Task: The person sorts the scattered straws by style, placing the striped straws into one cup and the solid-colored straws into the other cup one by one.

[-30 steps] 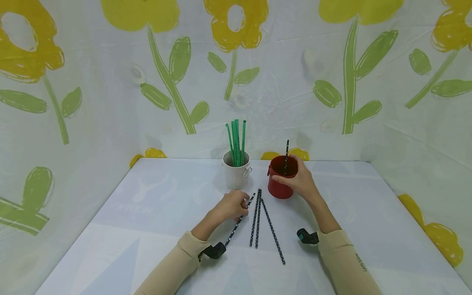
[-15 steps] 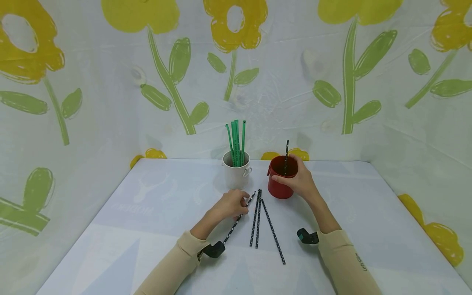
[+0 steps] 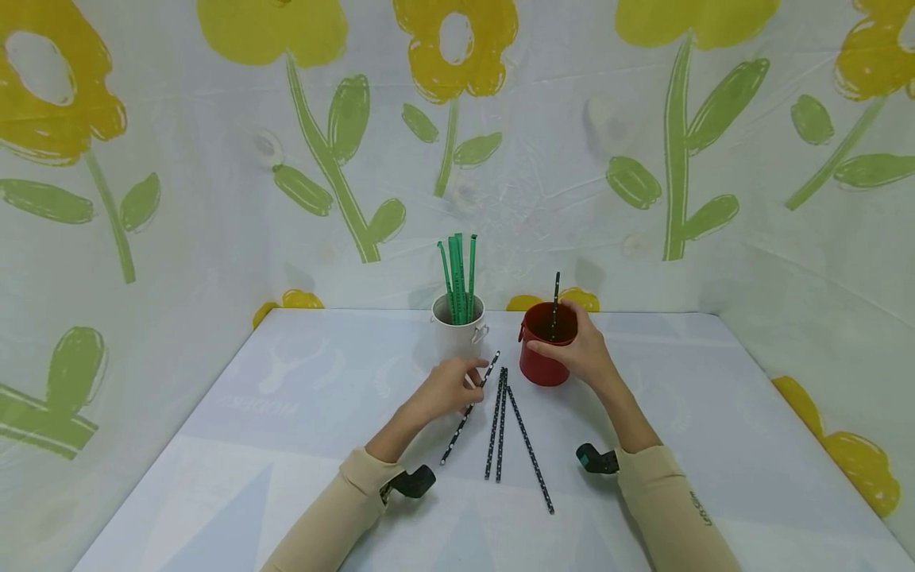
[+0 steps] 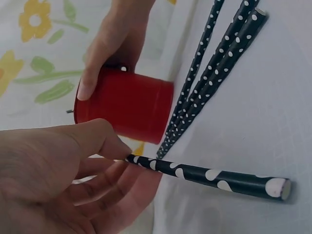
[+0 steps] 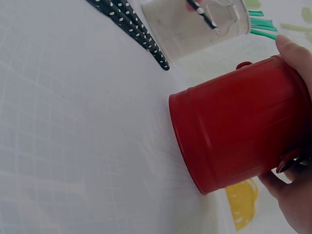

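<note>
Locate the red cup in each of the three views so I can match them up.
Head: the red cup stands right of centre on the table, gripped by the right hand.
Left wrist: upper left of centre, lying sideways in the picture.
Right wrist: fills the right half.
Shared landmark: the three polka-dot straws lying beside it.

Your head camera looks forward and down from above your forearms, taking in the whole table (image 3: 286,413) at a distance. Your left wrist camera sits close behind the left hand (image 4: 68,180), facing past its grip. Your right wrist camera looks low across the tabletop, probably from beneath the right hand (image 5: 292,195). All three views share the red cup (image 3: 545,349).
</note>
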The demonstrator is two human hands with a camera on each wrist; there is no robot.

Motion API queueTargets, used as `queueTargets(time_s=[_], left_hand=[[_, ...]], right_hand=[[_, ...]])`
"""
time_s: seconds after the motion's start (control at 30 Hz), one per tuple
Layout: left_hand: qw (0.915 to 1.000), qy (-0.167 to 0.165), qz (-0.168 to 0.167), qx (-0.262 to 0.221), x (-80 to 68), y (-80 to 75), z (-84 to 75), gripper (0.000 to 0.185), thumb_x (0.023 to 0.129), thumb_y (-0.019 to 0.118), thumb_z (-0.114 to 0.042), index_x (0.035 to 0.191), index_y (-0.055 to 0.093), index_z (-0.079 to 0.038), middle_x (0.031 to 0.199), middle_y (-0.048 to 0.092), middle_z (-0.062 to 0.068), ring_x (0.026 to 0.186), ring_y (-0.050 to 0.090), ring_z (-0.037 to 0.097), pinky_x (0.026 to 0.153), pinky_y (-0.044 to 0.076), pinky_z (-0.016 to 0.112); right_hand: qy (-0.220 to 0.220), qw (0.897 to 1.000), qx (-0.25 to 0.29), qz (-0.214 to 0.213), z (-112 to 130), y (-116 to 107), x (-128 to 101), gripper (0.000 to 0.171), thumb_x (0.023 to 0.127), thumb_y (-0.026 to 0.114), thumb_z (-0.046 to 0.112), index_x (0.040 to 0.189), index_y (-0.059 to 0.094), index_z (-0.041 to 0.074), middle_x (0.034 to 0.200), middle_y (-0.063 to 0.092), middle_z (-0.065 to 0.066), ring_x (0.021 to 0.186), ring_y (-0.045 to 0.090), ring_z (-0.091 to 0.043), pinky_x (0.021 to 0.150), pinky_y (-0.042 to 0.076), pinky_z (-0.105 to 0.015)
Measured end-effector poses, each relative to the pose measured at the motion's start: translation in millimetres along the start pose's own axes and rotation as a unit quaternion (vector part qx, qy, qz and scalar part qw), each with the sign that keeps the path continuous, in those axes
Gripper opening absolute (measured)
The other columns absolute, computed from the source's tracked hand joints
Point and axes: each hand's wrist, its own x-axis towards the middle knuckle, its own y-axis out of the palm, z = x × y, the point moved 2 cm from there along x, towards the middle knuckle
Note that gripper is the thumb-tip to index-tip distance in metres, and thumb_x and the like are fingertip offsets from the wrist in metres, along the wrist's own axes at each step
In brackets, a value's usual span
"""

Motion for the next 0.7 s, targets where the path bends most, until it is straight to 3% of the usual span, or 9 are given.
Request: queueTargets(time_s=[0.33,0.7], left_hand=[[0.9952,0.059,-0.074,-0.026,1.8,-8.2,-6.6,0.052,0.086,0.066,-0.002,0.137,0.055,-0.006,0.102,0.065,0.009,0.086,0.066,0.018,0.059,0.056,0.018],[0.986,0.107,-0.123,-0.034,3.8,-9.5,-17.2,0.043,0.088,0.064,0.0,0.131,0.06,-0.004,0.103,0.066,0.011,0.088,0.069,0.021,0.061,0.056,0.016]], right_hand=[[0.005,1.0,-0.001,0.002,0.5,-1.1,-0.8,0.101,0.076,0.083,0.042,0.152,0.024,0.013,0.148,0.043,-0.013,0.136,0.041,-0.034,0.095,0.052,-0.056],[0.004,1.0,0.005,0.001,-1.1,1.0,0.0,0.101,0.076,0.083,0.041,0.152,0.024,0.013,0.148,0.043,-0.014,0.135,0.041,-0.035,0.095,0.052,-0.056]])
